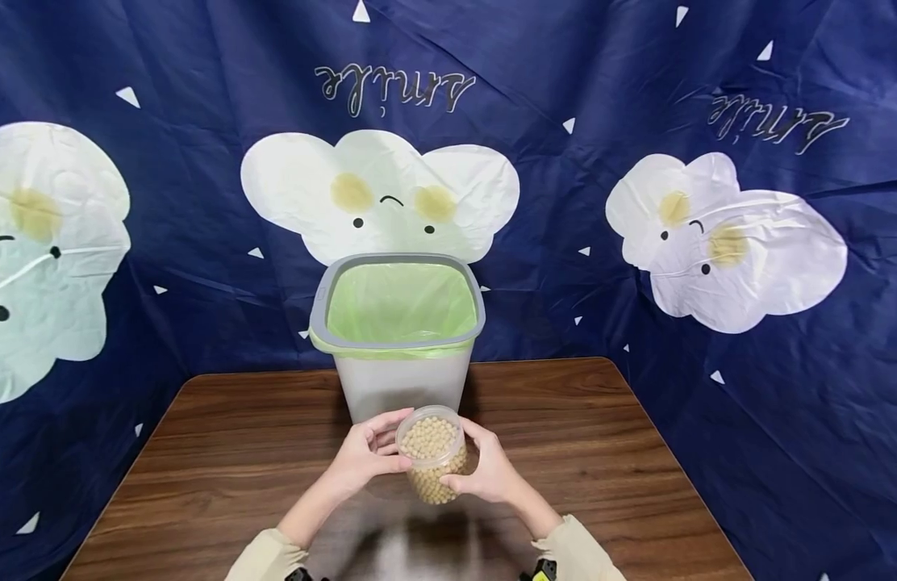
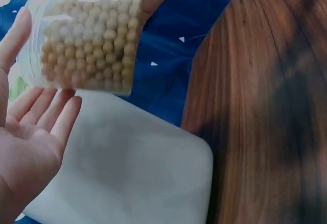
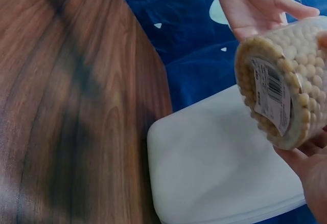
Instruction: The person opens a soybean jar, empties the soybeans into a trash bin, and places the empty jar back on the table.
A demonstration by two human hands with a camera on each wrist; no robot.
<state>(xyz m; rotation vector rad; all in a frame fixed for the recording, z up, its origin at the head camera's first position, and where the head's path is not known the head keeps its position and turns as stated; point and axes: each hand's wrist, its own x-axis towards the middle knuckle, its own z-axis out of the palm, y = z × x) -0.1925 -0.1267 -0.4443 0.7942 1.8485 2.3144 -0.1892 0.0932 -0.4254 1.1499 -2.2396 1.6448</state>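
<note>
Centrally in the lower half of the head view, 2 hands hold 1 clear jar, filled with small round tan pieces, above the wooden table. The left hand pinches the jar's left side between thumb and fingers; the right hand grips its right side. A bin with a green liner stands behind, at center.

Left wrist view: the jar occupies the upper left, thumb at the rim end, 4 fingers extended beneath. The bin wall fills the lower center.

Right wrist view: the jar is at the right edge, its barcode label visible on the base; the right hand supports it at lower right.
</note>
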